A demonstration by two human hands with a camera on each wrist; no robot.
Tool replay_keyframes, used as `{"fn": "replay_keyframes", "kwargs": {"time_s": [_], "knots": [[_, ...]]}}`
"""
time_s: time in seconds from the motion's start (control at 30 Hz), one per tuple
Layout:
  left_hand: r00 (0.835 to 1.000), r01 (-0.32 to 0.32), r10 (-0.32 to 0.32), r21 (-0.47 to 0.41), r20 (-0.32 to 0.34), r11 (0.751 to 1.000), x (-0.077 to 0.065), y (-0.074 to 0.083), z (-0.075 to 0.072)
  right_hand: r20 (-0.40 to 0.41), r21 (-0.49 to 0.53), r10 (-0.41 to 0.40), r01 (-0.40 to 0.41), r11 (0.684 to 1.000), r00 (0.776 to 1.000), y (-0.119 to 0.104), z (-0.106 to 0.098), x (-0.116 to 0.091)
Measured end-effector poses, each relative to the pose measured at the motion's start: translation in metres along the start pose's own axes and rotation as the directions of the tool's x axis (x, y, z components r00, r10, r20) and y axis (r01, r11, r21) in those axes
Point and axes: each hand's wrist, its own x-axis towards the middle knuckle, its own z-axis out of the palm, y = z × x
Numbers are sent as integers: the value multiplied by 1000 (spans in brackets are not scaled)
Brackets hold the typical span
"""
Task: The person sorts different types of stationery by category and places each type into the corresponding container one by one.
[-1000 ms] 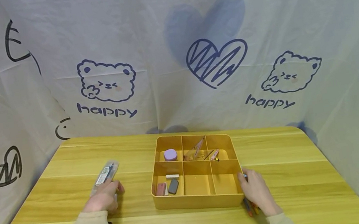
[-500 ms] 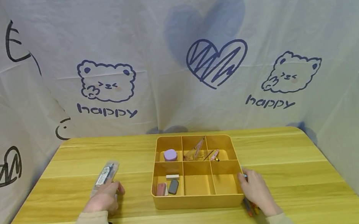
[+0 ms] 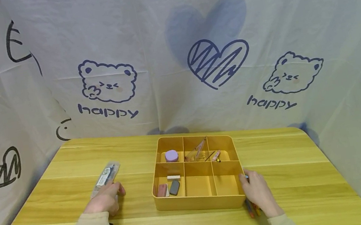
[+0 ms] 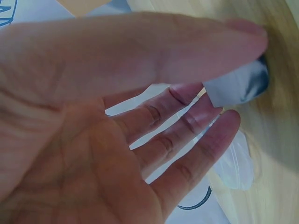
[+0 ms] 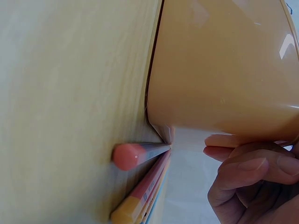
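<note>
Head view: we've got our left hand (image 3: 103, 198) over the near end of one clear, white-labelled plastic case (image 3: 107, 174), left of one yellow six-compartment organizer (image 3: 201, 204); our right hand (image 3: 258, 192) meets its right wall.

Left wrist: fingers loosely spread, gripping nothing.

Right wrist: fingers curled, grip unclear, near several pens (image 5: 128, 156).

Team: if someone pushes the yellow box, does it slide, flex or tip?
Likely slides rather than tips: the box is wide, low and flat on the table. Probably stiff, since its walls and dividers stand straight. Its side looks glossy in the right wrist view, so fingers might slip a little.
</note>
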Motion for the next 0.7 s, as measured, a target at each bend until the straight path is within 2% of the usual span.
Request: {"fn": "replay_keyframes", "kwargs": {"time_s": [0.47, 0.6, 0.7], "knots": [[1000, -27, 28, 34, -13, 999, -3, 2, -3, -7, -7, 14, -14, 1000, 1000, -1, -1, 0], [992, -104, 106, 40, -64, 994, -4, 5, -4, -3, -9, 10, -10, 1000, 1000, -2, -1, 0], [977, -181, 180, 6, -110, 984, -7, 9, -5, -3, -12, 10, -10, 1000, 1000, -2, -2, 0]]}}
